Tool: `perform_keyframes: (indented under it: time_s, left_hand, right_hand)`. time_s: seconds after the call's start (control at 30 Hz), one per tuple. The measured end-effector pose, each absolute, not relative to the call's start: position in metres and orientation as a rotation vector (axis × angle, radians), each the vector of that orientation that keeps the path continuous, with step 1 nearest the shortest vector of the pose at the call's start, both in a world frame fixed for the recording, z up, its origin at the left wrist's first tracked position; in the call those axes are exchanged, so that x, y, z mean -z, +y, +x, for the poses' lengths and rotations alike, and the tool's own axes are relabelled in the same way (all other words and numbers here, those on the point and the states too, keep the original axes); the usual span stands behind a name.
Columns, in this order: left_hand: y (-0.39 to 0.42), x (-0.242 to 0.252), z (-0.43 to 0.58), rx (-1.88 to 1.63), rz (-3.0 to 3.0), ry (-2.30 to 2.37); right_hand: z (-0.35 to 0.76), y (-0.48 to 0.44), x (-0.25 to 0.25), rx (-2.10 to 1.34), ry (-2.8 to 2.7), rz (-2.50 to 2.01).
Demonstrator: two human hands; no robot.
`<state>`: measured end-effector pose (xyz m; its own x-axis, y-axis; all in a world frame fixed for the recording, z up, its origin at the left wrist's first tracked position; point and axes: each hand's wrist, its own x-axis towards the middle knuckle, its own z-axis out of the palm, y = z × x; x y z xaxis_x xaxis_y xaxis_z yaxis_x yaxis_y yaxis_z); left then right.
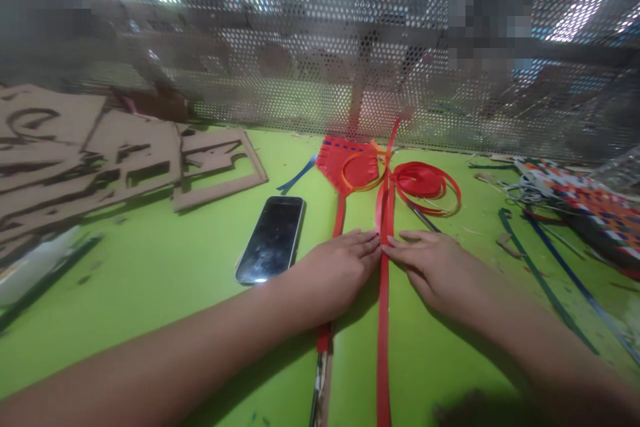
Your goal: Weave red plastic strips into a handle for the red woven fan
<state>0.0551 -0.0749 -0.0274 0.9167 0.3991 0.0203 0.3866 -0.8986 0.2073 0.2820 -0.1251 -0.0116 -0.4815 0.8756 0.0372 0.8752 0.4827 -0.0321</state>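
Observation:
My left hand (pixel 336 273) lies flat on the green table, fingers stretched, their tips touching a long red plastic strip (pixel 383 320) that runs toward me. My right hand (pixel 431 263) lies flat on the other side of the strip, its fingertips meeting the strip at the same spot. A second red strip (pixel 340 213) passes under my left hand. Both lead back to a small red woven piece (pixel 345 160) with an orange loop, beside a coil of red strip (pixel 425 183).
A black phone (pixel 271 238) lies left of my hands. Cut cardboard sheets (pixel 100 153) are stacked at the far left. A multicoloured woven piece (pixel 590 203) and dark loose strips (pixel 550 287) lie at the right. A perforated metal screen (pixel 320 47) closes the back.

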Motion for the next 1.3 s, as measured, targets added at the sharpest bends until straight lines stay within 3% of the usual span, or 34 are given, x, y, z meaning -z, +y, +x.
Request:
perform_keyframes:
  time_s: [0.53,0.77,1.07,1.3]
  left_hand:
    - [-0.071,0.026,0.054,-0.312,2.645,0.676]
    - [-0.070,0.039,0.054,-0.363,2.739,0.580]
    - [-0.077,0.032,0.054,-0.200,2.895,0.562]
    - [-0.076,0.036,0.056,-0.219,2.912,0.563]
  right_hand:
    - [0.285,-0.123,0.001,-0.195,-2.509,-1.757]
    - [0.286,-0.117,0.008,-0.154,-2.555,-1.586]
    - [0.277,-0.119,0.012,-0.163,-2.374,-1.680]
    - [0.287,-0.112,0.009,-0.414,-2.261,-1.668]
